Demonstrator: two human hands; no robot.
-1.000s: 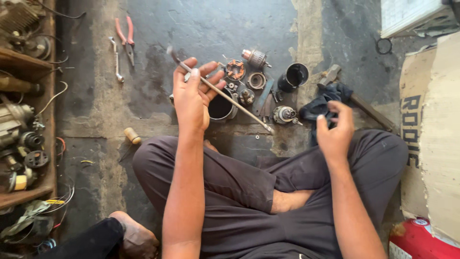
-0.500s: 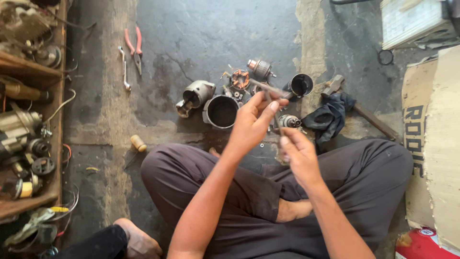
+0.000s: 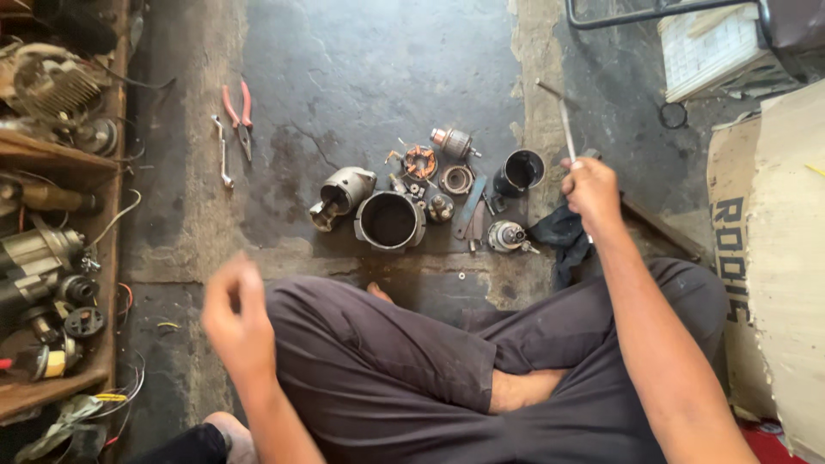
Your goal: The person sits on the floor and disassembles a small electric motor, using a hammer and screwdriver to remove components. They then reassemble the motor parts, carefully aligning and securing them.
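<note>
In the head view, a person is sitting cross-legged on a stained concrete floor. The right hand is closing its fingers around a thin metal rod, which is pointing up and away toward the far edge of the floor, just right of the spread of parts. The left hand is hovering blurred above the left knee, fingers loosely curled and holding nothing.

Ahead of the knees, dismantled motor parts are lying close together: a large round housing, a grey nose casing just to its left, a copper-wound brush plate, an armature, a black cup and a small geared piece. A dark rag is lying just below the right hand. Red-handled pliers and a wrench are resting well apart, toward the left edge of the floor, beside a wooden shelf of old motors.
</note>
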